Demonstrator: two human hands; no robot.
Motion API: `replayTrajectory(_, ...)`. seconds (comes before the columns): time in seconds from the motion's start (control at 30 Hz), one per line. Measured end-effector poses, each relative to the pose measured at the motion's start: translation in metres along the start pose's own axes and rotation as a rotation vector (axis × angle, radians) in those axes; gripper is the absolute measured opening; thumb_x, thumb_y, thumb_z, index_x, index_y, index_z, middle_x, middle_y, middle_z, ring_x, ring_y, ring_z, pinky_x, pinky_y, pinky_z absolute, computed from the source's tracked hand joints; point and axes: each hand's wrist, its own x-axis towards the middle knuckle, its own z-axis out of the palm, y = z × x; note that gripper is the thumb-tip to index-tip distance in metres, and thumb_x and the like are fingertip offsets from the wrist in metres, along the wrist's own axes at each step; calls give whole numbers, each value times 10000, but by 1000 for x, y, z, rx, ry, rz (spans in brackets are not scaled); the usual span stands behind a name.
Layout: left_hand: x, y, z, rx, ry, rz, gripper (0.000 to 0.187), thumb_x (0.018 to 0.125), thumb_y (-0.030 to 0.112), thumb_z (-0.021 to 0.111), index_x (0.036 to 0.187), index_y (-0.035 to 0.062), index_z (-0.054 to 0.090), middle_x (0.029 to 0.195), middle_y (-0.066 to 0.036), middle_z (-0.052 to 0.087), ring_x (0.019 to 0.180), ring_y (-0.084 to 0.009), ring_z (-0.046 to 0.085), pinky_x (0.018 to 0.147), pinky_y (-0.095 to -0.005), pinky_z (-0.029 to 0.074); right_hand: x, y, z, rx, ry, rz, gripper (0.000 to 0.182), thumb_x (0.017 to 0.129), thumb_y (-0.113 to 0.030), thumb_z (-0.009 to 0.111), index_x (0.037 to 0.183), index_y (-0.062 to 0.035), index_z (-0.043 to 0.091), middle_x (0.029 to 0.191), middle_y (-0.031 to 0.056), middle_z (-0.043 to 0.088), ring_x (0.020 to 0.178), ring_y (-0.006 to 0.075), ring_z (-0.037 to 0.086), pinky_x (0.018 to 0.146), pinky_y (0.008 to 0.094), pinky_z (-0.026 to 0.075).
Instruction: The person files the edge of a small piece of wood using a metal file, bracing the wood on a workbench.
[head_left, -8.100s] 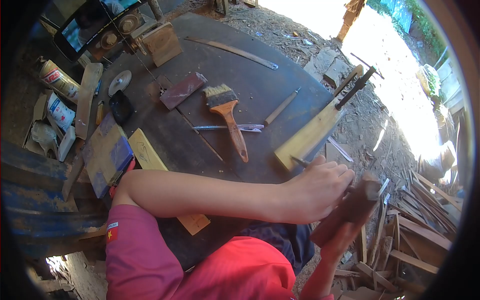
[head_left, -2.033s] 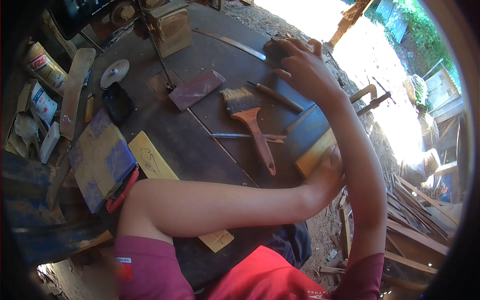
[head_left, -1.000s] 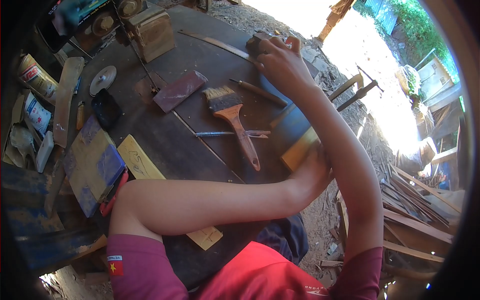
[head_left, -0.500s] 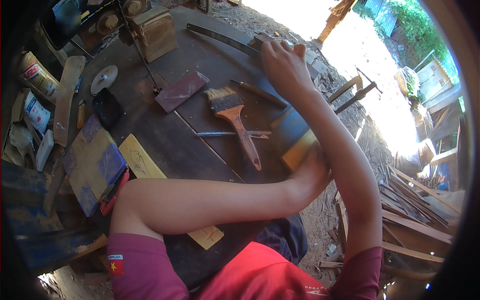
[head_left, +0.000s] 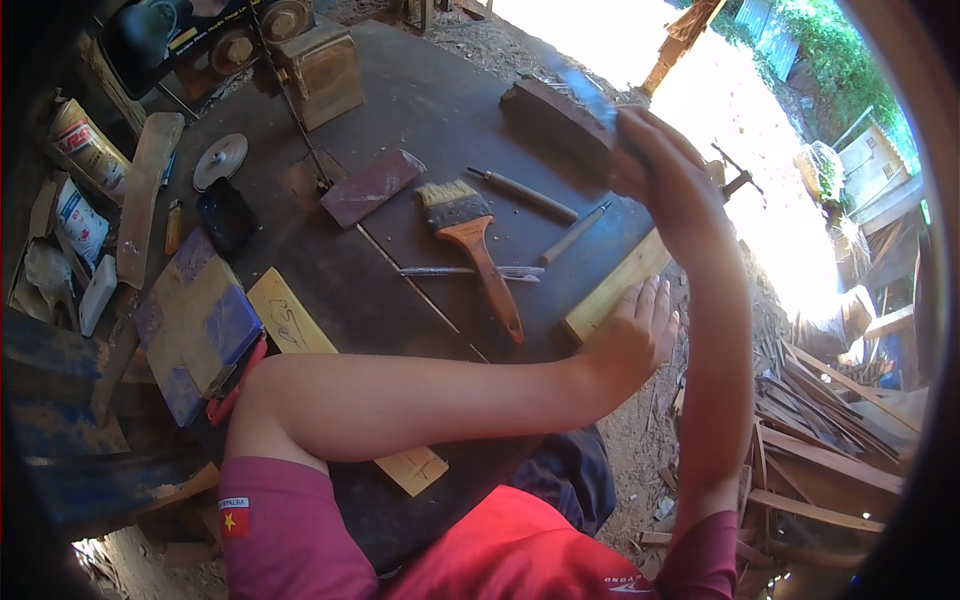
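Observation:
My left hand (head_left: 635,325) lies on the near end of a pale yellow wood block (head_left: 612,288), its fingers stretched out over the wood. Raised above the block's far end, my right hand (head_left: 665,170) is closed on a tool whose long metal blade (head_left: 585,92) is smeared by motion; its handle is hidden. A dark wood block (head_left: 557,120) sits beyond that hand. Left of the yellow block lie two slim rod-like tools, a brown one (head_left: 525,194) and a grey one (head_left: 577,235). A wide paintbrush (head_left: 470,240) rests across a thin pencil-like stick (head_left: 435,271).
On the table's left are a reddish sanding block (head_left: 373,188), a grey disc (head_left: 220,162), a taped purple box (head_left: 195,325) and a marked yellow board (head_left: 290,315). A belt machine (head_left: 235,50) stands at the back. A clamp (head_left: 735,180) juts from the right edge.
My right hand has moved right and nearer, and the long blade that pointed left is now tilted and blurred. My left fingers now show spread over the yellow block.

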Motion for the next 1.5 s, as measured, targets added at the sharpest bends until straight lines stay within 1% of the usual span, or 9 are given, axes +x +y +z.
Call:
replayTrajectory(0.1, -3, -7, -12, 39, 8, 35, 534, 990, 365, 561, 1397, 19, 585, 1457, -293, 551, 1356, -394, 549, 1176, -495, 368, -54, -24, -6, 178, 108, -95, 356, 1093, -292, 501, 1252, -9, 646, 767, -4, 526, 646, 87, 521, 595, 237, 432)
replayTrajectory(0.17, -4, -8, -16, 57, -51, 60, 543, 982, 391, 578, 1373, 14, 601, 1450, -300, 553, 1353, -405, 546, 1183, -510, 354, -86, -50, -3, 203, 181, 67, 424, 1080, -335, 514, 1289, 16, 627, 718, 35, 550, 585, 129, 555, 554, 240, 413)
replayTrajectory(0.3, -1, -17, -29, -103, -84, 91, 541, 967, 359, 617, 1368, -4, 602, 1525, -341, 445, 1402, -414, 474, 1208, -536, 305, -140, -32, -11, 412, 228, 80, 342, 1100, -194, 478, 1354, 18, 563, 728, 19, 549, 548, 67, 493, 470, 194, 297)
replayTrajectory(0.4, 5, -25, -29, -310, 29, 21, 492, 937, 235, 641, 1360, -11, 591, 1530, -335, 403, 1404, -424, 441, 1208, -510, 308, -165, -16, -18, 272, 528, 157, 281, 1107, -176, 477, 1308, -10, 580, 764, -8, 527, 552, 29, 413, 482, 194, 262)
replayTrajectory(0.67, 42, -92, -26, -720, 417, -290, 314, 978, 152, 573, 1236, -26, 599, 1378, -215, 532, 1337, -323, 518, 1154, -445, 389, -228, 72, -8, 269, 626, 328, 305, 1137, -320, 469, 1148, -55, 621, 719, -93, 398, 549, -3, 312, 470, 211, 225)
replayTrajectory(0.77, 50, -95, -21, -1535, 506, -698, 295, 1036, 180, 496, 1240, -8, 596, 1255, -151, 612, 1216, -266, 609, 1119, -394, 440, -235, 86, 23, 433, 546, 351, 295, 1145, -316, 456, 1046, -73, 591, 689, -92, 394, 540, -1, 312, 467, 210, 231)
replayTrajectory(0.87, 49, -99, -17, -1666, 560, -921, 303, 1054, 205, 456, 1235, 8, 598, 1170, -110, 651, 1118, -230, 655, 1087, -365, 473, -233, 92, 43, 425, 589, 283, 298, 1145, -331, 440, 1012, -88, 549, 655, -79, 341, 521, 23, 285, 468, 231, 222)
replayTrajectory(1.2, 52, -113, -24, -1478, 541, -828, 271, 1014, 184, 529, 1227, 41, 617, 1168, -99, 659, 1100, -186, 649, 1053, -340, 472, -259, 107, 71, 264, 506, 274, 323, 1154, -268, 416, 989, -53, 591, 680, -36, 524, 549, 35, 440, 496, 225, 314)
replayTrajectory(1.5, 57, -184, -13, -1369, 322, -693, 406, 1073, 343, 483, 1225, 15, 668, 1213, -109, 723, 1174, -206, 651, 1130, -351, 410, -248, 92, 57, 4, 325, 182, 262, 1106, -171, 509, 957, -6, 648, 651, 39, 517, 550, 111, 482, 541, 292, 382)
